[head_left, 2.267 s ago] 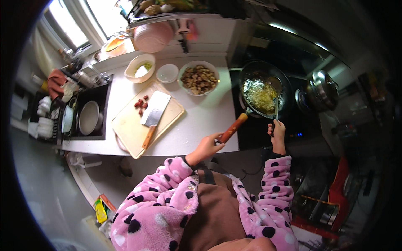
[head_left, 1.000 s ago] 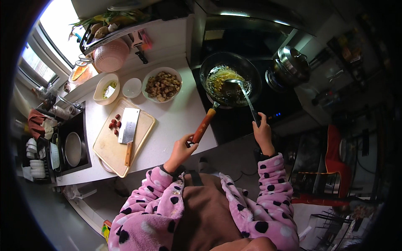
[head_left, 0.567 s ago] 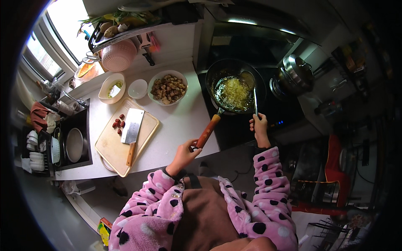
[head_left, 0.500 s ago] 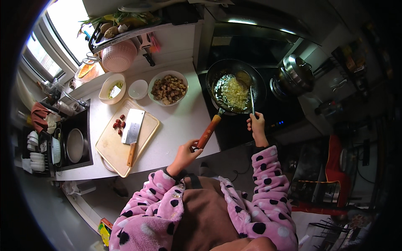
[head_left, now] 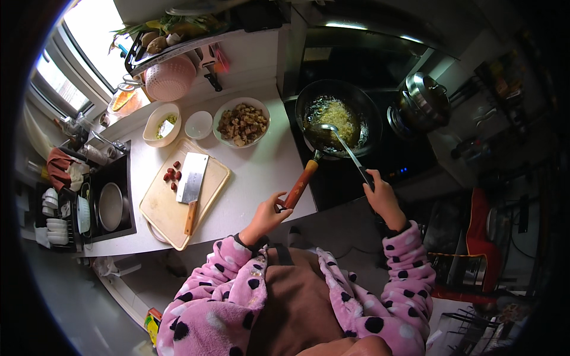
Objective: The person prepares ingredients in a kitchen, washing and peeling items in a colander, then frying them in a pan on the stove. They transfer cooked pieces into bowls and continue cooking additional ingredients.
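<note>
My left hand [head_left: 268, 213] is closed round the wooden handle [head_left: 303, 179] of a dark wok [head_left: 369, 107] on the black hob. My right hand [head_left: 381, 197] grips a long metal ladle [head_left: 347, 148], whose head lies toward the wok's left side, among oil and pale yellow bits [head_left: 335, 113]. To the left, a cutting board [head_left: 154, 210] carries a cleaver [head_left: 193, 175] and several red dates [head_left: 176, 175]. Just left of the hob stands a white bowl of browned chunks [head_left: 242, 123].
A small white dish [head_left: 198, 124] and an oval bowl [head_left: 160, 124] sit along the counter's back, below a shelf of vegetables [head_left: 157, 44]. The sink [head_left: 124, 169] and dish rack [head_left: 57, 216] are far left. A lidded steel pot [head_left: 424, 104] stands on the hob's right side.
The ladle head has swept from the wok's right side to its left. My right hand has shifted right and down, while my left hand stays on the handle.
</note>
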`<state>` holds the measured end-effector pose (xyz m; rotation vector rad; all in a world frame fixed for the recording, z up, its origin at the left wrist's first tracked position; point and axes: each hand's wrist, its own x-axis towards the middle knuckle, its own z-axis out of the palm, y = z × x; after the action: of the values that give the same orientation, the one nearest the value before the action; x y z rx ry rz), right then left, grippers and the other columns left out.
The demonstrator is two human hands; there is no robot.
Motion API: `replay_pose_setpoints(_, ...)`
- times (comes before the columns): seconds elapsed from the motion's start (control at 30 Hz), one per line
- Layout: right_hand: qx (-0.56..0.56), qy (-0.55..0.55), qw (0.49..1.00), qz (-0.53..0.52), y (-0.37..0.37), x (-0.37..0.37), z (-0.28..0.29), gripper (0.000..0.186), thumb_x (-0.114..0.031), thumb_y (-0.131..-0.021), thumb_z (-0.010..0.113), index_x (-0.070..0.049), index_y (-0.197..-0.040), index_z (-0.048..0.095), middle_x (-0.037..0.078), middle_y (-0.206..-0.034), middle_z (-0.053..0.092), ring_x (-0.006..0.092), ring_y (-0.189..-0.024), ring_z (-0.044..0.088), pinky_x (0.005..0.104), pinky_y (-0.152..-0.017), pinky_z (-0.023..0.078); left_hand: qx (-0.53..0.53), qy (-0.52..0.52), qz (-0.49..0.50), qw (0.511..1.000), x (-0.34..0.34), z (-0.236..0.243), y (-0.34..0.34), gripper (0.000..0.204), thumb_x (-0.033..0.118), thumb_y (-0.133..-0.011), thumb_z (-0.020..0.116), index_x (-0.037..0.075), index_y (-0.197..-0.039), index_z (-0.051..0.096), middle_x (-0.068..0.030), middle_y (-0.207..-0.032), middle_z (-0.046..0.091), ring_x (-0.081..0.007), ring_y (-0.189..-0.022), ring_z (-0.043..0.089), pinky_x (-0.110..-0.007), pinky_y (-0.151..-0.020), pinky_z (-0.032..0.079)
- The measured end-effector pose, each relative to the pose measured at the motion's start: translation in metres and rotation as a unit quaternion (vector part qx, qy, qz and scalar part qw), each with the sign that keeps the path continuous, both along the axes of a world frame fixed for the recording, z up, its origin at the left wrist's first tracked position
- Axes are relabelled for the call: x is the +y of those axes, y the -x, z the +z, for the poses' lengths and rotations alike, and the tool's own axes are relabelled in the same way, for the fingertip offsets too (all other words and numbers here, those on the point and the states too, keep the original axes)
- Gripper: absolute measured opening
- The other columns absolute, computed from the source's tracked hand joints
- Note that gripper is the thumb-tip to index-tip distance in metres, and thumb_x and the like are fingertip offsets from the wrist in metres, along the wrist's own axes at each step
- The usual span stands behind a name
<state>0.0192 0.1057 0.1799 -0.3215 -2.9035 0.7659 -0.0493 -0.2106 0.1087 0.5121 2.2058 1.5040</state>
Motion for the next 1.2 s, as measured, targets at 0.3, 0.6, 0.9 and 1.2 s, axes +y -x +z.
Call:
replay_pose_setpoints(0.3, -0.007, -0.172, 0.985, 0.031, -0.049, 0.016, 0.071, 0.041, -0.012, -0.081, 0.06, -0.01, -0.119, 0.045, 0.017, -0.088, 0.06, 0.0375, -0.074, 0.06, 0.0436, -0.061, 0.05, -0.005, -0.002, -0.017, 1.0, 0.001, 0.002, 0.002, 0.046, 0.015, -0.074, 0.069, 0.005, -0.116, 0.053, -0.0134, -0.078, 0.063, -0.018, -0.055, 0.057, -0.03, -0.054, 0.046)
replay_pose_setpoints(0.6, -0.045, -0.067, 0.996, -0.039, -0.059, 0.01, 0.081, 0.037, -0.011, -0.08, 0.06, -0.008, -0.116, 0.048, 0.019, -0.092, 0.061, 0.0378, -0.081, 0.06, 0.0422, -0.065, 0.049, 0.006, 0.019, -0.008, 1.0, 0.002, 0.007, 0.003, 0.041, 0.014, -0.075, 0.066, 0.004, -0.113, 0.053, -0.0124, -0.077, 0.063, -0.0186, -0.057, 0.057, -0.03, -0.056, 0.047)
replay_pose_setpoints(0.9, 0.107, 0.089, 0.983, -0.122, -0.007, 0.039, -0.031, 0.038, -0.014, -0.083, 0.06, -0.008, -0.12, 0.049, 0.013, -0.077, 0.062, 0.0262, -0.068, 0.061, 0.034, -0.061, 0.047, 0.005, 0.01, 0.005, 1.0, 0.001, 0.005, 0.0, 0.042, 0.014, -0.075, 0.066, 0.003, -0.113, 0.052, -0.0129, -0.078, 0.063, -0.0191, -0.058, 0.058, -0.03, -0.058, 0.047)
replay_pose_setpoints(1.2, 0.045, 0.5, 0.819, -0.279, 0.032, 0.036, -0.064, 0.025, -0.019, -0.091, 0.049, -0.004, -0.11, 0.05, 0.005, -0.063, 0.055, 0.01, -0.041, 0.046, 0.023, -0.034, 0.036, 0.003, 0.007, 0.02, 1.0, 0.001, 0.007, -0.004, 0.041, 0.013, -0.075, 0.066, 0.003, -0.113, 0.053, -0.0122, -0.078, 0.063, -0.0178, -0.058, 0.058, -0.029, -0.057, 0.047)
